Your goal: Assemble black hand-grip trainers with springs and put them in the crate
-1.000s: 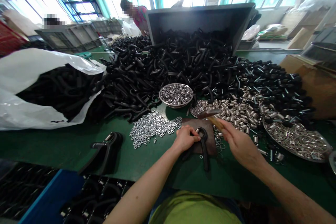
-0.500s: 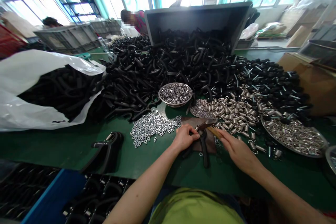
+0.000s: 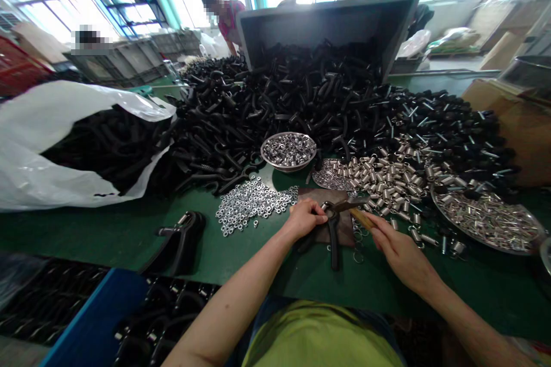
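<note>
My right hand (image 3: 394,243) is closed round the wooden handle of a hammer (image 3: 362,218), whose dark head lies over the top of a black spring clamp (image 3: 334,241). With fingers pinched, my left hand (image 3: 306,219) holds this clamp at its spring end. Under the clamp is a brown metal plate (image 3: 316,198) on the green table. Left of my left hand lies a spread of small silver nuts (image 3: 253,203). Loose metal springs (image 3: 387,183) are heaped beyond my right hand.
A metal bowl of small silver parts (image 3: 288,150) stands ahead. Behind it, black handles (image 3: 293,97) spill from a grey crate (image 3: 327,20). A dish of pins (image 3: 486,221) is at right, a white bag (image 3: 26,155) at left. A person (image 3: 226,14) leans beyond the heap.
The hammer head has shifted slightly right, exposing more of the clamp's top. My right hand has moved a little right. The person behind has risen higher.
</note>
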A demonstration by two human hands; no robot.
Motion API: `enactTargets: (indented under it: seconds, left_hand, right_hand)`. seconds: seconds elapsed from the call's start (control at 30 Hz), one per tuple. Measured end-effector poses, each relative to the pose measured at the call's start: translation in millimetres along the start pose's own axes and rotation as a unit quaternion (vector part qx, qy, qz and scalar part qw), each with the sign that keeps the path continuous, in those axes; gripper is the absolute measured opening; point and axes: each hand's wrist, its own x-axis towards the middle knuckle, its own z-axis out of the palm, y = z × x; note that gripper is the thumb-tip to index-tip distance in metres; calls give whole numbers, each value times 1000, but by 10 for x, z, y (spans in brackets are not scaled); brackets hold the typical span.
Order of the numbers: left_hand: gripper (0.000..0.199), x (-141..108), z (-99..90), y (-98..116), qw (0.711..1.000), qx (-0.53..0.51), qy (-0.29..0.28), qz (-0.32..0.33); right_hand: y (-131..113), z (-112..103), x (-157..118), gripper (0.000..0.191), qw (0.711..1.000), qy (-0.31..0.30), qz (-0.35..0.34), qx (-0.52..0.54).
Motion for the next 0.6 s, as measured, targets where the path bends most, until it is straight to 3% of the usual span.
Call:
enactTargets:
  seconds: [0.33,0.6]
  left_hand:
    - [7,-89,39,-60,997,3,32,66]
    - [7,-9,27,-93,999,-11,18,36]
  right_hand:
    - [9,15,-33,48,1000,-5,-3,1]
    - [44,53,-28,47,1000,5,-7,15]
